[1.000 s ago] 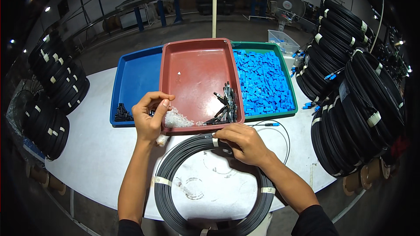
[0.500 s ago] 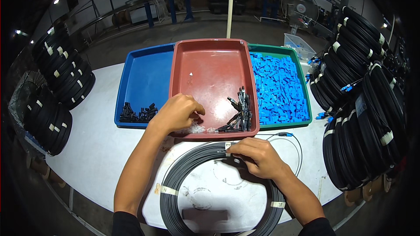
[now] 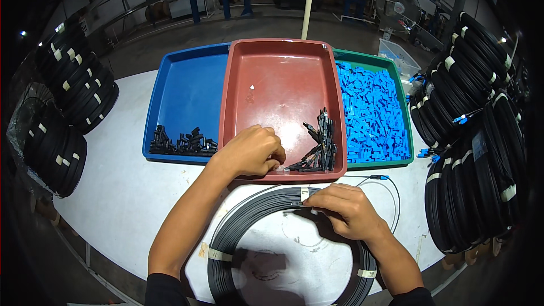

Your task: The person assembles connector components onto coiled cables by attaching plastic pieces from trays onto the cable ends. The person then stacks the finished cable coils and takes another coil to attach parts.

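Observation:
My left hand [image 3: 256, 150] reaches into the red tray [image 3: 228, 107]. Its fingers are curled together at the small clear plastic pieces [image 3: 281, 170] by the near wall; what lies between the fingertips is hidden. Above the top of the coil of black cable [image 3: 221, 232], my right hand [image 3: 347, 209] pinches a small cable connector [image 3: 296, 204], whose tip sticks out left of the fingers. White tape bands [image 3: 220, 255] bind the coil, which lies flat on the table. From it a loose cable loops right, ending in a blue-tipped connector [image 3: 379, 177].
Black connector parts [image 3: 323, 141] are heaped at the red tray's right. A blue tray [image 3: 187, 79] holds small black pieces [image 3: 181, 140]; a green tray [image 3: 409, 153] holds many blue connector pieces [image 3: 374, 113]. Stacked black cable coils flank the table on the left [image 3: 54, 147] and right [image 3: 476, 175].
My left hand has moved right and down, onto the clear pieces in the red tray. My right hand still pinches the connector. The whole view has shifted slightly.

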The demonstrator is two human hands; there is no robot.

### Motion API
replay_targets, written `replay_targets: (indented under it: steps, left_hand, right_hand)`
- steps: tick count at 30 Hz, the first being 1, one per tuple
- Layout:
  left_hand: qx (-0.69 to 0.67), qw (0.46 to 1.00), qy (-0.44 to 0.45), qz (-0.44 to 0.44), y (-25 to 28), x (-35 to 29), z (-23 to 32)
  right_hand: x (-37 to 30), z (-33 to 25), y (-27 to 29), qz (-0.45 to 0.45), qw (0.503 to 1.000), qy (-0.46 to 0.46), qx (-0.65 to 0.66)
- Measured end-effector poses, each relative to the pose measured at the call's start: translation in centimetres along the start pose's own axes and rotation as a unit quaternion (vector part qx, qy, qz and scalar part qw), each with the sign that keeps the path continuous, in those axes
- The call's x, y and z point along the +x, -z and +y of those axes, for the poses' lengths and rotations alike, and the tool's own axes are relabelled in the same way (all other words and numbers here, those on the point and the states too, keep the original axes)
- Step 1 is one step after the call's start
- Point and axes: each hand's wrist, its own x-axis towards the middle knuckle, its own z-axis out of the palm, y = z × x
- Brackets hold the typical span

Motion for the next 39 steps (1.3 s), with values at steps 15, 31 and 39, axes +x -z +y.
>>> replay_targets:
  steps: [15, 31, 39]
  left_hand:
    - [0.096, 0.988, 0.078, -0.088, 1.1, -0.9, -0.7]
    - [0.077, 0.996, -0.049, -0.017, -1.3, 0.8, -0.1]
    - [0.074, 0.996, -0.046, 0.013, -0.7, 0.1, -0.8]
  right_hand:
    - [-0.1, 0.0, 0.1, -0.007, 1.0, -0.003, -0.007]
    - [0.0, -0.1, 0.0, -0.008, 1.0, -0.006, -0.007]
    - [0.0, -0.1, 0.1, -0.007, 1.0, -0.005, -0.007]
